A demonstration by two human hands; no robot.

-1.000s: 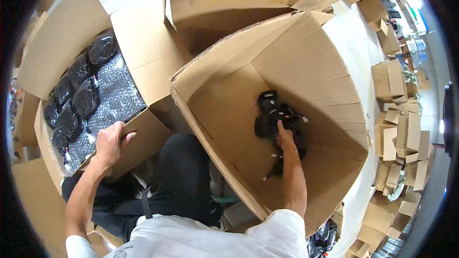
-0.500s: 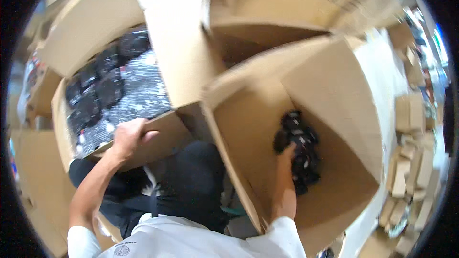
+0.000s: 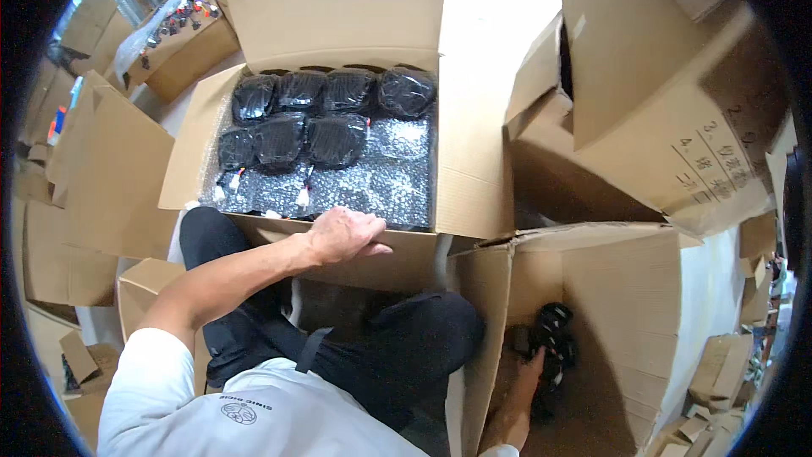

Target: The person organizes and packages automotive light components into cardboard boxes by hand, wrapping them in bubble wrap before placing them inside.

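My left hand [image 3: 345,235] is closed over the front edge of an open cardboard box [image 3: 474,161], its thumb on the outer side. Inside that box, several round black parts wrapped in clear plastic [image 3: 337,142] lie in two rows on bubble wrap [image 3: 389,186]. A few short wires with white connectors [image 3: 303,195] stick out near them. My right hand [image 3: 533,366] reaches deep into a tall open carton [image 3: 626,305] on the right. Its fingers close on a glossy black bundle [image 3: 554,343] at the bottom; shadow hides its exact kind.
Another large carton with handwriting [image 3: 677,135] leans at the upper right. A box topped with wires and connectors [image 3: 182,34] stands at the far left. Cardboard pieces [image 3: 110,169] crowd the left side, and small boxes [image 3: 719,372] lie at the right edge.
My view has swung right and levelled, so both boxes sit differently in the picture. My left hand stays at the box's front edge, and my right hand stays at the black bundle.
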